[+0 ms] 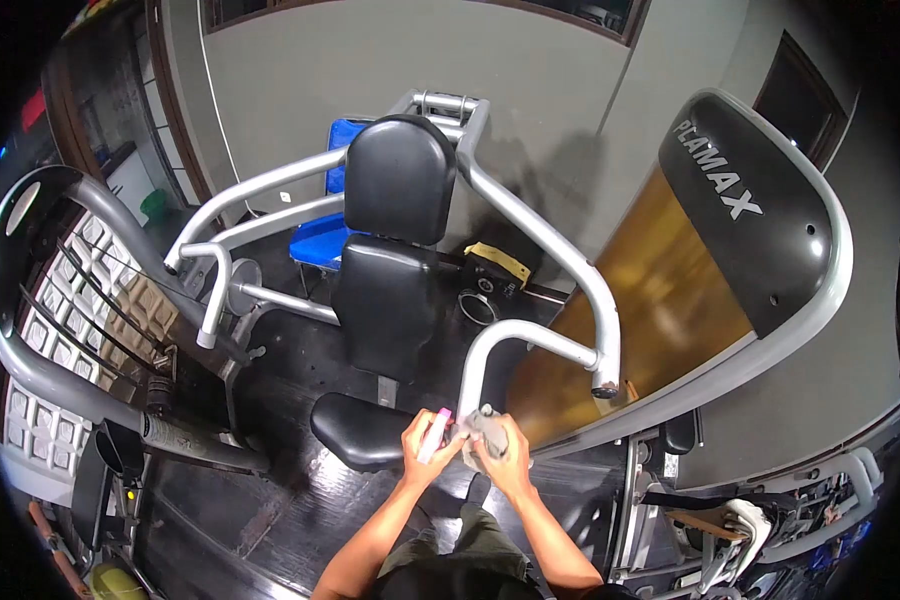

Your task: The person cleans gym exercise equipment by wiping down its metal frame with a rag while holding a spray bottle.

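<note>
Bottle (433, 437), pink-capped, part-hidden: in your left hand (429, 450), fingers curled round it, by the seat's (358, 432) right edge; any label unreadable. Cloth (486, 434), grey, bunched: pinched in your right hand (507, 458), rear fingers hidden; it covers the lower end of the handle (477, 367). Panel (745, 215), right: lettered "PLAMAX". Behind the handle: black box (492, 272), yellow-topped, its lettering illegible.

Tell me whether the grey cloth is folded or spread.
Neither; it is bunched up. The grey cloth shows as a crumpled wad in the right hand, with no neat fold visible.
</note>
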Demonstrator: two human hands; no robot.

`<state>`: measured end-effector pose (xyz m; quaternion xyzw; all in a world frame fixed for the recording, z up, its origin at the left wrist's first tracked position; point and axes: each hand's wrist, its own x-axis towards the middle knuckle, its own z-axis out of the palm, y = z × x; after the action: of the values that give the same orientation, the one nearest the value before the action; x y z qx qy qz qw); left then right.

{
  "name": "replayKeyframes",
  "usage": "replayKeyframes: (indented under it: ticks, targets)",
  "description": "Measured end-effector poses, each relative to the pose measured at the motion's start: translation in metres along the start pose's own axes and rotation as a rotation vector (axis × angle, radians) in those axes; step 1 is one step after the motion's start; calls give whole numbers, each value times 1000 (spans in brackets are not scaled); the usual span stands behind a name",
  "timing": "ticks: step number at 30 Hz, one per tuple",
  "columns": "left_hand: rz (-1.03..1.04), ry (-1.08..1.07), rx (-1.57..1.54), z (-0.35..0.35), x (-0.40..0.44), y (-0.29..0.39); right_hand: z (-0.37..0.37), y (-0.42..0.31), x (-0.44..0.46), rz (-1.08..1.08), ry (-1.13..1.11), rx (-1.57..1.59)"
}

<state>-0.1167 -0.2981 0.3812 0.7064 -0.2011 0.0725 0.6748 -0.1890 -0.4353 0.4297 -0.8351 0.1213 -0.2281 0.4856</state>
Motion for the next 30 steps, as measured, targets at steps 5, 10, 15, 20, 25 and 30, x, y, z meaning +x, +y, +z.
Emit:
replayKeyframes:
  ticks: [5,10,15,20,25,30]
  targets:
    - [-69,-67,-142,-4,4,-9,5,22,-21,-59,-40,34]
    - [-182,-163,-188,-11,13,-1,38,63,-23,691,-32,809]
    - [-254,-202,-220,-17,18,10,43,33,-30,759,32,971]
    - [-266,-213,-220,-16,14,1,20,15,-36,220,28,192]
    - [-307,-257,-312,-18,16,-8,28,25,-36,88,84,262]
    - [-264,-271,-229,-24,19,0,39,30,-24,550,110,619]
